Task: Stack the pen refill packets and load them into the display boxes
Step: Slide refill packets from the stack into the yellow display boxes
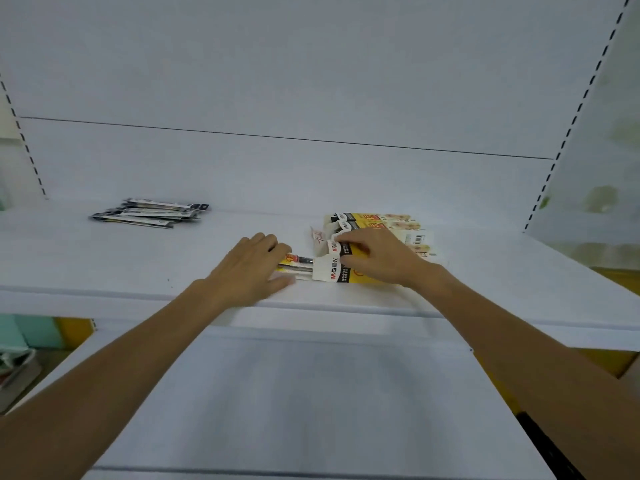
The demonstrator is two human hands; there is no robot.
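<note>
left grip [247, 268] clasps refill packets [298, 263] | right grip [375, 259] pinches "M&G" display box [327, 271]

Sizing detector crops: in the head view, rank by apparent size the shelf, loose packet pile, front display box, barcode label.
1. shelf
2-3. loose packet pile and front display box: look alike; the right hand hides part of the box, so unranked
4. barcode label
</note>
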